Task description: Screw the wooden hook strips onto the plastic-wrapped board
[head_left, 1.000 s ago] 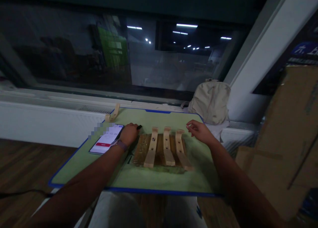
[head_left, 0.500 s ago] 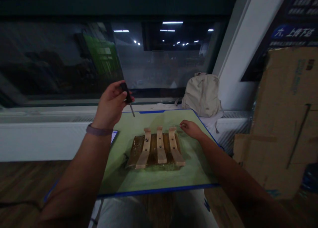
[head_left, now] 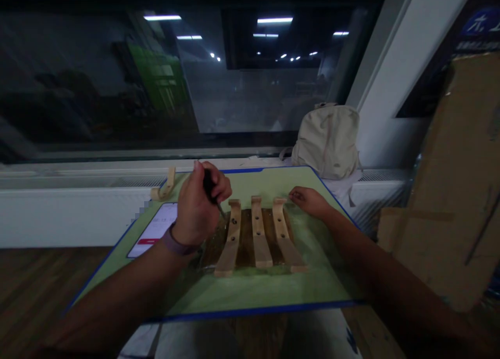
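My left hand (head_left: 199, 202) is wrapped round the black handle of a screwdriver (head_left: 210, 183). Its shaft slants down to the right, with the tip beside the left wooden hook (head_left: 230, 248). A dark screw seems to sit in that hook's upper hole. The middle wooden hook (head_left: 261, 246) and the right wooden hook (head_left: 288, 246) lie alongside, each with two bare holes. All three rest on a brown, film-wrapped block (head_left: 245, 239). My right hand (head_left: 310, 200) is pinched closed just right of the right hook's top; whatever its fingertips hold is too small to make out.
Under the block is a green tabletop (head_left: 203, 302) with a blue rim. Left of my wrist lies a phone (head_left: 159, 228), and another wooden hook (head_left: 171, 182) stands at the far left edge. A pale backpack (head_left: 328, 137) leans by the window; cardboard (head_left: 441, 192) stands at right.
My left hand has lowered the screwdriver towards the left hook, moving right and down. The right hand stays pinched near the right hook. My view has shifted slightly, showing the phone and the far-left hook.
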### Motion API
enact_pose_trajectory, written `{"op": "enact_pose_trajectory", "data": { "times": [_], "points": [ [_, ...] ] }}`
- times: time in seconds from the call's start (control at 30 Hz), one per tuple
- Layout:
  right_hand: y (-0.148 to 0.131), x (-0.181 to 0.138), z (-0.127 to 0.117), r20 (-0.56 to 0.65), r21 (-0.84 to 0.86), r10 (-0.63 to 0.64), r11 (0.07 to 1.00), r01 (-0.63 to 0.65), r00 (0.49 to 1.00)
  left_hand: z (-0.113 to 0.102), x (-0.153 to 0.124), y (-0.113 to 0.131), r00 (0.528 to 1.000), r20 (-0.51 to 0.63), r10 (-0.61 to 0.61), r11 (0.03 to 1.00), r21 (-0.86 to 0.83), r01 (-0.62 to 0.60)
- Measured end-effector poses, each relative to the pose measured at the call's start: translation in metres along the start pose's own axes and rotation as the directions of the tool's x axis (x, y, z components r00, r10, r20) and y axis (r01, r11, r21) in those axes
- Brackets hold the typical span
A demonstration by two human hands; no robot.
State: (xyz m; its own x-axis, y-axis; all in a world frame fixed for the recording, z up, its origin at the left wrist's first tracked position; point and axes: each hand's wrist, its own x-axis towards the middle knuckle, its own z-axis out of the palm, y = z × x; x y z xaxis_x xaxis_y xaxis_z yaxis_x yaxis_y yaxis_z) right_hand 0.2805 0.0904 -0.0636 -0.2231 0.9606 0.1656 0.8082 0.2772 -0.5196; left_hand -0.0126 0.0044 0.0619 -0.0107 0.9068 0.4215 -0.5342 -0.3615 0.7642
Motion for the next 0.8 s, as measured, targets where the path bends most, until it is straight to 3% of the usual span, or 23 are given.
{"op": "enact_pose_trajectory", "data": {
  "times": [0.37,0.8],
  "points": [
    [-0.001,-0.005,-0.005,0.005,-0.029,-0.014,0.999,0.014,1.0,-0.006,0.001,-0.007,0.985,-0.045,-0.168,0.98,-0.115,0.162],
    [-0.006,-0.007,-0.007,0.028,-0.042,-0.007,0.999,0.008,1.0,-0.008,0.004,-0.014,0.982,-0.066,-0.176,0.978,-0.124,0.167]
  ]
}}
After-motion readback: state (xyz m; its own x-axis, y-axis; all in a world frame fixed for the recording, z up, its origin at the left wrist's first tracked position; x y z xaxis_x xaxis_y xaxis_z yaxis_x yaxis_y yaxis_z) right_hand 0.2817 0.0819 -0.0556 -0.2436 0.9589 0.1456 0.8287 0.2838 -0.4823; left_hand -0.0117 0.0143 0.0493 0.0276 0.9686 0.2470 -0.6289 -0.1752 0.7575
